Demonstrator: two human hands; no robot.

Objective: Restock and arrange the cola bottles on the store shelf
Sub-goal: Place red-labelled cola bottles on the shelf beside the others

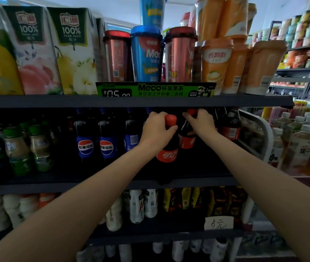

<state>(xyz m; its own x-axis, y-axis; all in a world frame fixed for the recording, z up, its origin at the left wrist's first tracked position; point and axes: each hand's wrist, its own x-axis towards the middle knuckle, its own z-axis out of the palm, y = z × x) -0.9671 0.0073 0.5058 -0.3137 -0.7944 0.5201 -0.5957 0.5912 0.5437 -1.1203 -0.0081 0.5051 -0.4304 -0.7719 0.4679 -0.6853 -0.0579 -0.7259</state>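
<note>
Two red-capped cola bottles stand on the dark middle shelf (112,183). My left hand (158,131) grips the neck of the front cola bottle (168,154), just under its red cap. My right hand (201,122) is closed around the neck of the second cola bottle (187,140), which stands a little further back and to the right. Another cola bottle (230,127) stands at the shelf's right end. Blue-labelled Pepsi bottles (85,146) line up to the left.
The upper shelf (131,101) hangs low over the bottle caps and carries juice cartons (37,52) and tea cups (147,55). Green-capped bottles (18,148) stand at the left. A white rack (264,133) and tea bottles (301,144) are to the right. Lower shelves hold more drinks.
</note>
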